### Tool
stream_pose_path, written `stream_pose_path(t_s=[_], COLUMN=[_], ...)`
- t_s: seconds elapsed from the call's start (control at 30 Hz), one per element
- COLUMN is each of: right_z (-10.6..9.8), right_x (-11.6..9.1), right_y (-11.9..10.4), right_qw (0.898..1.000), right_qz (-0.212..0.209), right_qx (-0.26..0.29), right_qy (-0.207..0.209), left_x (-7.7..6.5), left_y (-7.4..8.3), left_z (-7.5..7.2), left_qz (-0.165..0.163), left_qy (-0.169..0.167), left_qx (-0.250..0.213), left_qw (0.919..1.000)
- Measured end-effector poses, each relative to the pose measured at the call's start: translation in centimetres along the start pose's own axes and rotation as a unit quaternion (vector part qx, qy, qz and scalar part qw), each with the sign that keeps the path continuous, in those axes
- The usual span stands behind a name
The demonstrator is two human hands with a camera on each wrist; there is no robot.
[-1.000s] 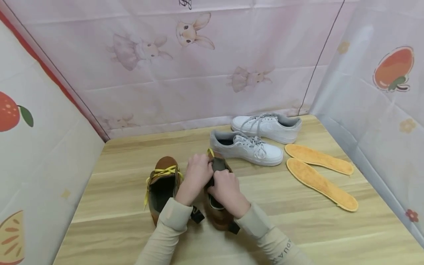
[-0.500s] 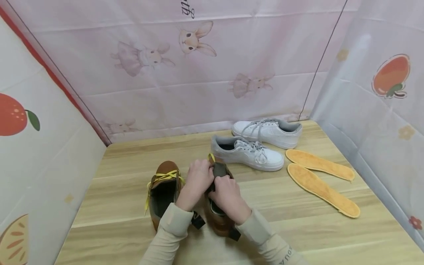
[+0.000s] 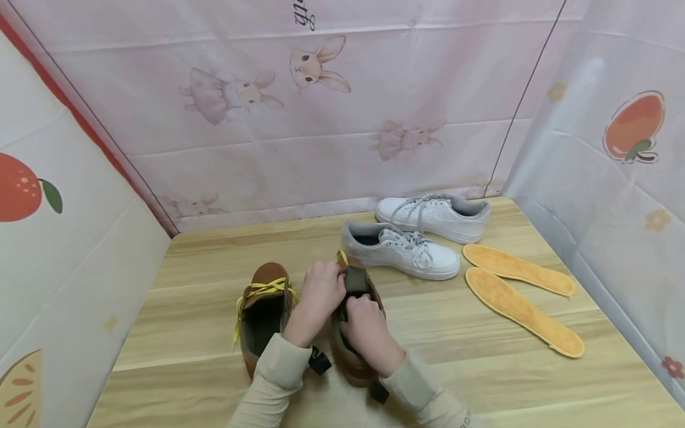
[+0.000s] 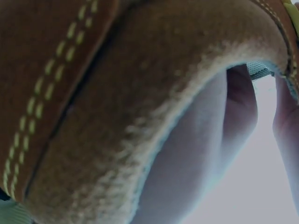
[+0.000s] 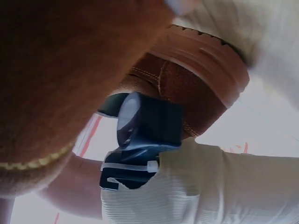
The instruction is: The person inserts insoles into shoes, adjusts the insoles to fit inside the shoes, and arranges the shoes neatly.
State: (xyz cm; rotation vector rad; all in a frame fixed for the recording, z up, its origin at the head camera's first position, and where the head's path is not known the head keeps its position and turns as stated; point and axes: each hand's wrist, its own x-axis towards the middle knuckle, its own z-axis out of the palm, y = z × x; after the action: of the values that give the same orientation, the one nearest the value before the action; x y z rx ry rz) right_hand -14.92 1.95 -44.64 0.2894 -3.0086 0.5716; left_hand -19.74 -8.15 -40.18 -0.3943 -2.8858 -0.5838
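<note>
Two brown leather shoes stand side by side in the head view. My left hand [image 3: 323,288] grips the upper near the tongue [image 3: 355,279] of the right-hand brown shoe [image 3: 357,373]. In the left wrist view, fingers [image 4: 240,98] show behind that shoe's suede collar [image 4: 140,93]. My right hand [image 3: 366,327] reaches into its opening; the fingertips are hidden inside, and I cannot tell what they hold. Left of my hands is the other brown shoe [image 3: 270,273], with yellow laces, which touches neither hand's fingers. The right wrist view has the reached-into shoe's side [image 5: 70,79] up close.
Two white sneakers [image 3: 401,252] with grey laces lie at the back right of the wooden table [image 3: 203,255]. Two orange insoles [image 3: 524,312] lie right of them. Printed cloth walls [image 3: 321,148] border the table. A black wrist camera [image 5: 154,121] sits over the left sleeve.
My right hand has moved slightly down and deeper into the shoe, and more of the tongue shows above it. The left hand keeps its hold. The head view has tilted up slightly.
</note>
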Motion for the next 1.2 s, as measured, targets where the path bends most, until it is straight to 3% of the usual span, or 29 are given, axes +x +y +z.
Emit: stream_pose_path(t_s=[0.23,0.53,0.7,0.93,1.2], right_z=[0.5,0.4,0.1,-0.4,0.1], right_x=[-0.4,-0.7,-0.8,-1.1,-1.2], right_y=[0.0,-0.3,-0.5,-0.7,-0.7], right_qw=[1.0,0.993,0.989,0.989,0.994], right_qz=[-0.003,-0.027,-0.031,-0.019,-0.01], right_qx=[-0.011,-0.111,-0.138,-0.129,-0.099], right_qy=[0.025,-0.009,-0.034,-0.067,-0.051], left_x=[-0.1,-0.1,-0.2,-0.2,-0.1], left_y=[0.0,-0.2,-0.2,-0.2,-0.4], left_z=[-0.1,-0.1,-0.1,0.0,0.0], left_qz=[-0.003,-0.007,-0.011,-0.01,-0.018], left_qy=[0.001,-0.002,-0.007,-0.009,-0.018], left_qx=[-0.005,-0.005,-0.009,-0.007,-0.017], left_qw=[1.0,1.0,0.9999,0.9999,0.9995])
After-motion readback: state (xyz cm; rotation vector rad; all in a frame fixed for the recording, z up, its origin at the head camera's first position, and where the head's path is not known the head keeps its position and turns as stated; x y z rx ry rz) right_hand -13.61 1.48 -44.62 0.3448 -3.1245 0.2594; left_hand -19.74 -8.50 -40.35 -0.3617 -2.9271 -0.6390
